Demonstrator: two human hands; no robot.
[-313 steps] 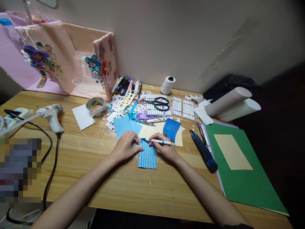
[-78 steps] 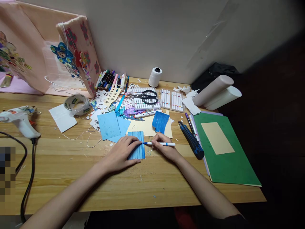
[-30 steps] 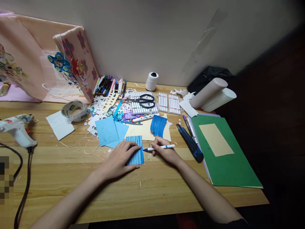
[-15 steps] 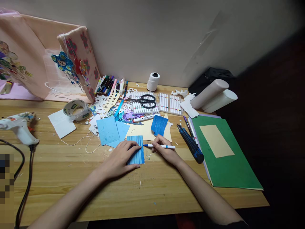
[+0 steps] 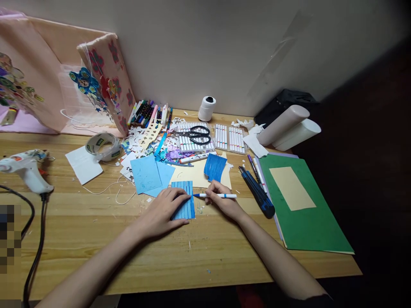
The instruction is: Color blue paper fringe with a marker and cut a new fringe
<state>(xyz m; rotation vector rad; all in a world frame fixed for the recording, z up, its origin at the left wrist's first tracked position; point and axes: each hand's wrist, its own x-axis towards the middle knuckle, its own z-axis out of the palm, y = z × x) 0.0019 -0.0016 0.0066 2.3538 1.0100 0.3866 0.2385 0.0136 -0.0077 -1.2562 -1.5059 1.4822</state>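
Note:
My left hand [image 5: 167, 206] lies with its fingers stretched out over a small blue paper piece [image 5: 185, 212] with darker lines, pressing it on the table. In my right hand [image 5: 221, 199] is a white marker with a blue band [image 5: 227, 196], gripped like a pen. Its blue tip meets the right edge of the paper piece or hovers just beside it; I cannot tell which. Behind my right hand lies a dark blue coloured paper [image 5: 215, 167] on a cream sheet [image 5: 191, 175]. Light blue paper sheets [image 5: 146, 173] rest beyond my left hand.
A blue-black utility knife [image 5: 257, 192] and a green sheet [image 5: 321, 226] lie to the right. Black-handled scissors [image 5: 201, 134] rest on marker cases [image 5: 236, 139]. Tape [image 5: 102, 146], a glue gun [image 5: 28, 169] with its cable, and paper scraps [image 5: 136, 139] are on the left.
The view has shifted very slightly. Both hands, the marker and the blue paper piece stay in nearly the same places.

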